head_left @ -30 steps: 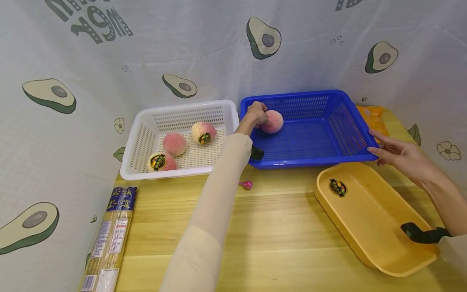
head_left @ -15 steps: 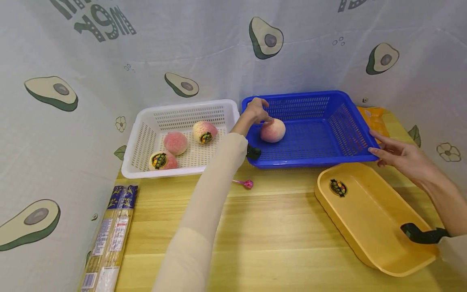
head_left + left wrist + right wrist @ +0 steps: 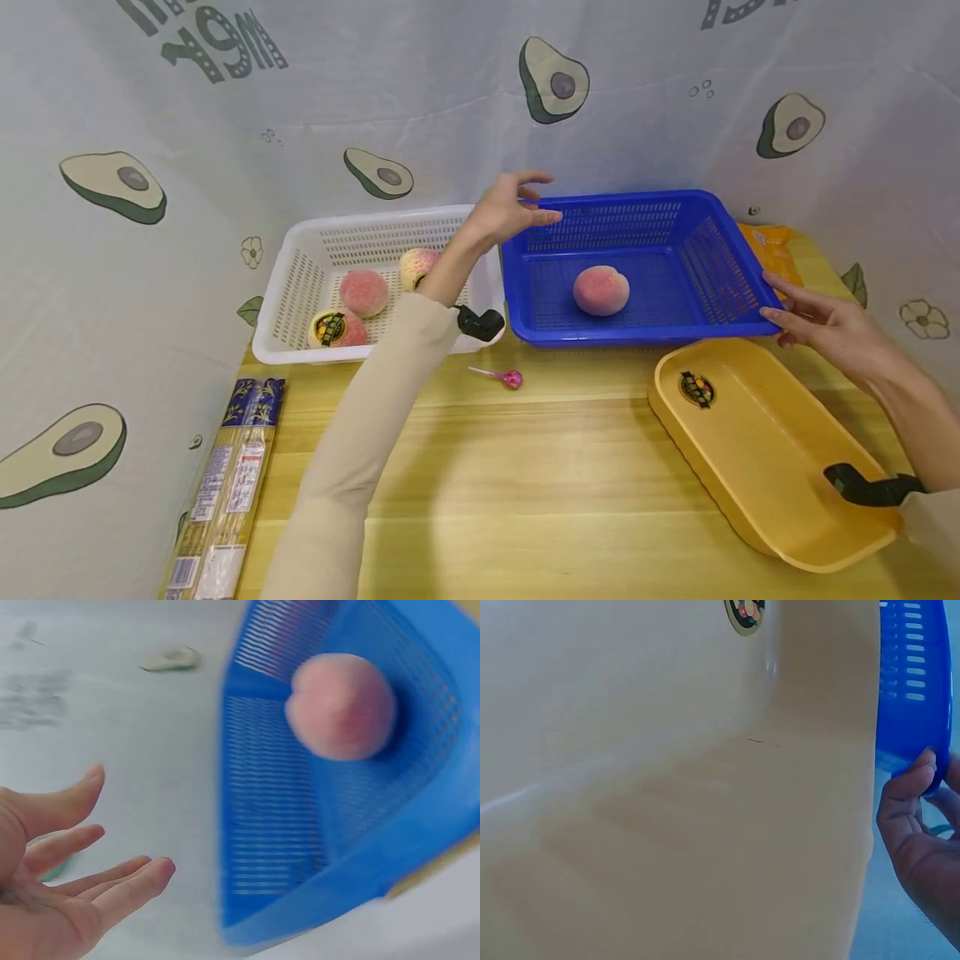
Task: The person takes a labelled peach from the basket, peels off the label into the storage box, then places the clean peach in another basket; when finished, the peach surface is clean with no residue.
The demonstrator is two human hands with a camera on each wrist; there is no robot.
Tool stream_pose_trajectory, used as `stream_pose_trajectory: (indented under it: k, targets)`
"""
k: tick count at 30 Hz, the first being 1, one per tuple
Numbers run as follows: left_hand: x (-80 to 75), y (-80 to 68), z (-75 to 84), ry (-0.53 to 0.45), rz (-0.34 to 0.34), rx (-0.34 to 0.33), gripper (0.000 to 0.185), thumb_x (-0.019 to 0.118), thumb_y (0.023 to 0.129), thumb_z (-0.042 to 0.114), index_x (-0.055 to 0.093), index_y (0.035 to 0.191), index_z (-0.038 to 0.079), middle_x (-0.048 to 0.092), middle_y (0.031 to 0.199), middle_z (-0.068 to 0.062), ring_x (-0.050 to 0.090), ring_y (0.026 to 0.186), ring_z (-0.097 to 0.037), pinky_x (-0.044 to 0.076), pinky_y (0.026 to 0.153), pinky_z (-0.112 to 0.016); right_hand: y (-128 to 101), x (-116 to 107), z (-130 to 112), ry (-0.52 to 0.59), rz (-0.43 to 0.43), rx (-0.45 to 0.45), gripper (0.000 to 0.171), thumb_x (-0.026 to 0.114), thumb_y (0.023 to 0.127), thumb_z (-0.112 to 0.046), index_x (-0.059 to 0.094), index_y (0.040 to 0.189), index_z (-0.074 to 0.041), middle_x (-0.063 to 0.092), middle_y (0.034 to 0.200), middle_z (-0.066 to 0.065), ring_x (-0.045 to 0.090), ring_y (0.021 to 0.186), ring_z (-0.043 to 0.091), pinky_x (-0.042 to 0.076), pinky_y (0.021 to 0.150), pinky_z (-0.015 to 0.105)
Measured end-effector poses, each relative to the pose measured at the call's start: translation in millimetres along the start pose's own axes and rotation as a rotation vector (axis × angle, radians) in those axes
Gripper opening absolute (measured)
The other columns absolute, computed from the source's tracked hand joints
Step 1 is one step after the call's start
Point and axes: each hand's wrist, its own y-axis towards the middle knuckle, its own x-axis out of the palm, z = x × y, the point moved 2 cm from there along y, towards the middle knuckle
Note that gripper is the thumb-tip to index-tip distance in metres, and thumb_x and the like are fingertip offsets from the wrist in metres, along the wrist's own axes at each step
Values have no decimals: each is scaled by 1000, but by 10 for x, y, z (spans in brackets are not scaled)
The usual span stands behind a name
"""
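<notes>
A pink peach (image 3: 601, 291) lies in the left half of the blue basket (image 3: 600, 337), and shows larger in the left wrist view. My left hand (image 3: 507, 208), fingers spread and holding nothing, is raised over the place where the blue basket meets the white basket (image 3: 272, 333). In the left wrist view that hand (image 3: 71, 862) is apart from the peach and the basket. At the blue basket's front right corner, my right hand (image 3: 817, 321) pinches the rim between thumb and fingers. Several peaches, among them a plain pink one (image 3: 364, 293), lie in the white basket.
A yellow bin (image 3: 757, 442) stands in front of the blue basket, beneath my right forearm. A lollipop (image 3: 512, 379) lies before the baskets. Packs of noodles (image 3: 232, 492) are at the left edge, an orange packet (image 3: 772, 248) behind right. An avocado-print curtain (image 3: 450, 100) closes the back.
The peach has left my left hand and rolled right on the blue basket's floor. My left hand has lifted away up and to the left, fingers opening. The right hand keeps its grip.
</notes>
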Motion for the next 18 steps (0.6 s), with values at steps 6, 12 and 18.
stream_pose_trajectory:
  k: [6,12,18]
  targets:
    - [-384,-651,109,-169,194,141,52,72,98,15,58,148,15,59,148,-14,64,132,-24,55,108,-32,10,29,2,-22,20,12,64,52,109,-18,21,165,-13,60,94,-10,63,79,8,56,68,16]
    - [-757,-1395,-116,-204,410,176,45,67,102,16,60,146,17,62,146,-8,63,132,-22,53,112,-34,21,38,9,-12,12,21,65,52,109,-19,20,166,-15,58,92,-8,62,77,9,55,68,17]
    - [-1100,-2096,-512,-340,708,117,40,70,99,13,66,139,14,65,140,-9,62,131,-20,51,112,-23,32,36,9,-14,12,27,65,52,109,-19,20,166,-15,58,92,-10,62,77,9,55,68,17]
